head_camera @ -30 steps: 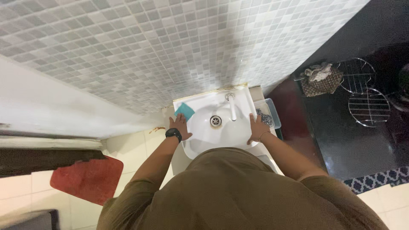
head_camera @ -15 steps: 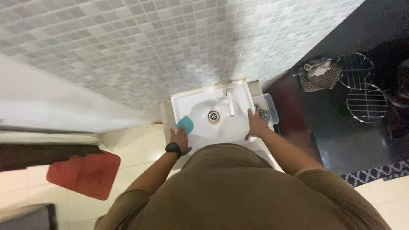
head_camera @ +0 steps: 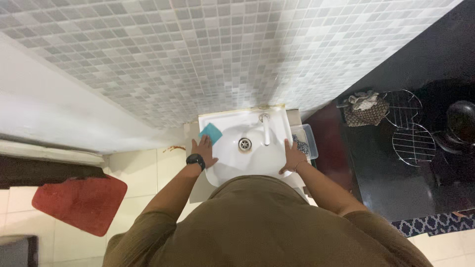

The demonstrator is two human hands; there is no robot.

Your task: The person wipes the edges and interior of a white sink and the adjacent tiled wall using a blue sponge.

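A: Teal cloth [head_camera: 211,132] sits on the sink's [head_camera: 232,170] back-left corner, on the flat rim by the tiled wall [head_camera: 198,59]. Half a second ago it was down at the front-left edge; a second ago, back at the corner. So it's running up and down the left rim.

B: Hands?

A: Left hand [head_camera: 203,150] lies flat, fingers spread, fingertips pressing the cloth's near edge — pushing it, not gripping. Right hand [head_camera: 292,157] rests open and flat on the right rim, holding nothing. It hasn't moved across the frames; looks like a brace.

B: Meaning?

A: The left rim appears to be getting wiped in strokes. Bowl, drain [head_camera: 245,144] and faucet [head_camera: 266,127] look untouched by the cloth.

B: Room to move?

A: Tight at the back: cloth is just short of the wall. Left of it the rim drops to the floor [head_camera: 143,168]. Inward is open toward the bowl. The right side is crowded: a clear plastic tub [head_camera: 308,140] butts against the sink beside the right hand, with a dark table [head_camera: 386,178] carrying wire racks [head_camera: 414,143] beyond.
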